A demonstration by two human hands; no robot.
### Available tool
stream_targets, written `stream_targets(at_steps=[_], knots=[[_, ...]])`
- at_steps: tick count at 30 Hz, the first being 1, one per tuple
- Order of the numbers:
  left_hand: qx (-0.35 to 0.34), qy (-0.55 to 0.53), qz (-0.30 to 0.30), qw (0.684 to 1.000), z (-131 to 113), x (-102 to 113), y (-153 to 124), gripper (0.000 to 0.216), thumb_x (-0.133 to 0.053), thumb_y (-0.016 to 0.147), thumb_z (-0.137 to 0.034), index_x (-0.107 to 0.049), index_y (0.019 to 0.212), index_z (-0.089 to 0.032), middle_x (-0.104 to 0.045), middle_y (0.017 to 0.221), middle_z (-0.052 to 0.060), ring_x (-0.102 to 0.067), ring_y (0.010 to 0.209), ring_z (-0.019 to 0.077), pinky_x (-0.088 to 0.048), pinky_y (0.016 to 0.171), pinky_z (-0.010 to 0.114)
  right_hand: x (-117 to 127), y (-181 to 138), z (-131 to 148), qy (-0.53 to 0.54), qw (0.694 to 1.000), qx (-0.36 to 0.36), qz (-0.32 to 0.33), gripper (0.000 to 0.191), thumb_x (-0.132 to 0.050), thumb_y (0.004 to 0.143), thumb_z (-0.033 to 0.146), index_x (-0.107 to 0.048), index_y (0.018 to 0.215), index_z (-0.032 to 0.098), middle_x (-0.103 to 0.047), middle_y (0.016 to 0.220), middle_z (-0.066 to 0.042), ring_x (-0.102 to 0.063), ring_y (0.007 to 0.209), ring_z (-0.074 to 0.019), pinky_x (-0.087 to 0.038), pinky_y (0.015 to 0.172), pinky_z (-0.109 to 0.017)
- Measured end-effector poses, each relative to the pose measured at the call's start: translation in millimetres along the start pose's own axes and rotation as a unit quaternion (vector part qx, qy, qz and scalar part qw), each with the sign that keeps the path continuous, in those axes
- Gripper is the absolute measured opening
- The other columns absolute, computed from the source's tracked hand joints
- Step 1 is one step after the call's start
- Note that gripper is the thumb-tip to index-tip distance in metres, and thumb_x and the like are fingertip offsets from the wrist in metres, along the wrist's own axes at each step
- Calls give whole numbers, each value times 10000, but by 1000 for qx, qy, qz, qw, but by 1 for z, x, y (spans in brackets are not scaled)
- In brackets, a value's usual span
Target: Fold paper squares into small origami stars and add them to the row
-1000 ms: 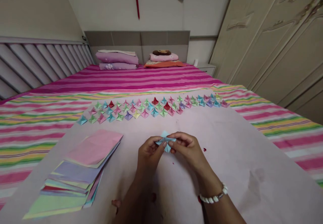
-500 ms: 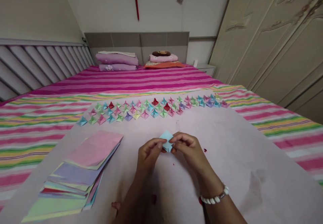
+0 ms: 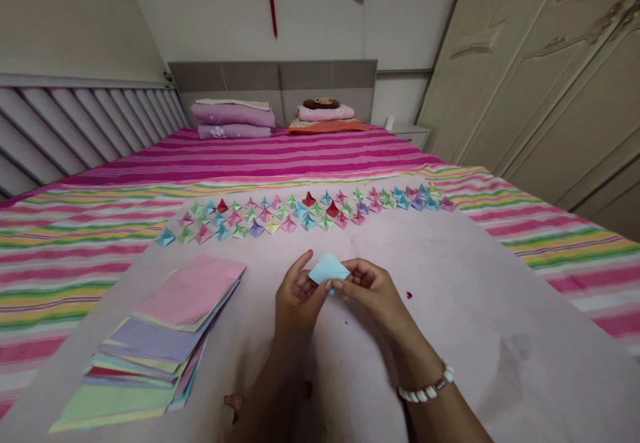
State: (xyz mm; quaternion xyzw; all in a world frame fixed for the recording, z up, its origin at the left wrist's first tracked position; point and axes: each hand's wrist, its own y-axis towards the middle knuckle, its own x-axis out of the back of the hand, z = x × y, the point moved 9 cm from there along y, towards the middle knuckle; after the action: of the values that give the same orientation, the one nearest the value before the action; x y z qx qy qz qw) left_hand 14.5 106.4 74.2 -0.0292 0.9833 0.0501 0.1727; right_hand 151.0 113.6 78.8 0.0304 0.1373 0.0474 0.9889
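Observation:
A small light-blue folded paper (image 3: 329, 268), diamond-shaped with a crease across it, is held up between both hands over the pale board. My left hand (image 3: 299, 296) pinches its lower corner with the thumb, while the index finger stands raised off the paper. On the other side, my right hand (image 3: 373, 290) grips the right and lower edges between thumb and fingers; a white beaded bracelet circles that wrist. Fingers behind the paper are partly hidden. Beyond the hands, several small folded paper pieces (image 3: 309, 221) in many colours stand in rows.
A fanned stack of coloured paper sheets (image 3: 190, 293) lies to the left on the pale board (image 3: 450, 310). Tiny red scraps (image 3: 409, 294) are scattered about. The board rests on a striped bedspread (image 3: 530, 210); folded bedding (image 3: 235, 115) sits by the headboard.
The light-blue paper has been turned and now shows a wider diamond face. My left index finger has lifted off it, and both thumbs have come together at its lower edge.

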Motion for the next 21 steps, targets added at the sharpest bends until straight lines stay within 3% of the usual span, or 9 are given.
stream_targets(at_steps=[2, 5, 8, 15, 21], knots=[[20, 2, 10, 1000, 4, -1, 0, 526, -786, 633, -262, -608, 1116, -155, -715, 862, 45, -656, 786, 156, -494, 742, 266, -1, -1, 0, -15, 1000, -15, 2, 279, -836, 572, 350, -668, 683, 156, -589, 564, 23, -489, 522, -96, -378, 509, -221], [41, 25, 43, 998, 7, -5, -2, 246, -748, 682, -313, -690, 850, -142, -701, 740, 25, -620, 702, 137, -473, 685, 245, -2, -3, 1, -24, 999, -22, 2, 291, -821, 587, 391, -649, 626, 160, -563, 524, 32, -443, 494, -89, -342, 490, -219], [54, 56, 37, 996, 8, -5, -3, 218, -721, 703, -360, -679, 692, -146, -635, 603, -13, -558, 605, 119, -433, 607, 227, -1, -3, -1, -29, 999, -27, 2, 292, -811, 595, 393, -628, 608, 166, -552, 514, 35, -430, 490, -94, -326, 485, -223], [23, 132, -24, 991, 1, 7, -4, 336, -624, 779, -434, -619, 587, -159, -549, 557, -26, -493, 583, 119, -381, 586, 232, -2, -1, -1, -56, 998, -19, 11, 285, -759, 646, 427, -654, 616, 164, -560, 536, 21, -453, 528, -113, -339, 538, -245], [37, 80, 0, 996, 7, 2, -1, 282, -638, 767, -436, -665, 722, -158, -611, 635, 1, -543, 633, 140, -433, 645, 251, 3, -1, 6, -68, 997, 18, -22, 260, -714, 698, 400, -643, 595, 172, -539, 526, 20, -446, 533, -119, -339, 539, -247]])
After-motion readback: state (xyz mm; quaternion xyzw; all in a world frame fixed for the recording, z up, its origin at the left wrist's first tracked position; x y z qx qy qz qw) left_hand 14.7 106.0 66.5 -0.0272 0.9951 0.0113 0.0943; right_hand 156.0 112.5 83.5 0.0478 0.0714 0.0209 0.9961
